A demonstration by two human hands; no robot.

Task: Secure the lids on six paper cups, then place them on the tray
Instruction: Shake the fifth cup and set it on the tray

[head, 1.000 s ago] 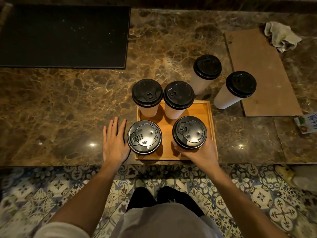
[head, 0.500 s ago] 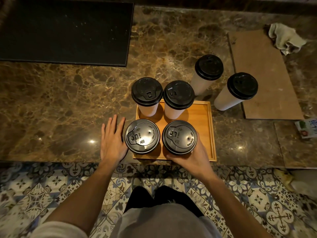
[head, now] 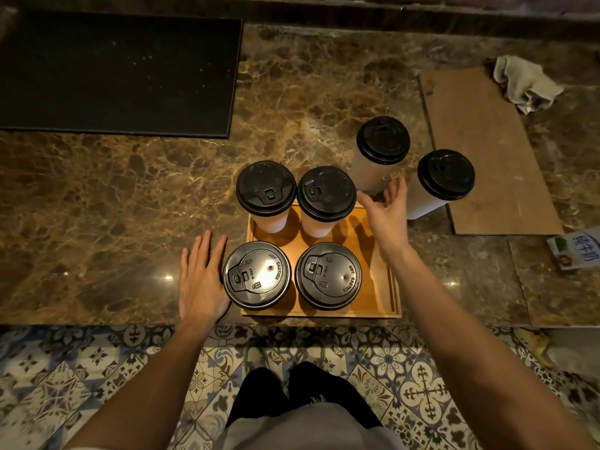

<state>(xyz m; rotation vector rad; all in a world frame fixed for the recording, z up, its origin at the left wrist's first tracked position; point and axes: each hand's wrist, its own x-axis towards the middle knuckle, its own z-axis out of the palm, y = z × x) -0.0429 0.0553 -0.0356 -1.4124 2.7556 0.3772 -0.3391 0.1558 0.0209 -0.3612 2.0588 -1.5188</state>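
A wooden tray (head: 384, 287) sits at the counter's near edge. On it stand several white paper cups with black lids: front left cup (head: 256, 276), front right cup (head: 328, 276), back left cup (head: 266, 190), back right cup (head: 326, 196). Two more lidded cups stand on the counter beyond the tray's right side: one (head: 383, 141) farther back, one (head: 445, 175) to its right. My left hand (head: 203, 280) lies flat on the counter, touching the front left cup. My right hand (head: 388, 212) hovers open over the tray's back right corner, fingers spread, holding nothing.
A black mat (head: 117, 73) covers the back left of the marble counter (head: 97, 222). A brown board (head: 483, 151) lies at right with a crumpled cloth (head: 526, 82) behind it. A small printed packet (head: 574, 248) lies at the right edge. Patterned floor tiles show below.
My right hand has let go of the front right cup, which now stands on the tray, and has moved up and right toward the two cups on the counter. My left hand stays put.
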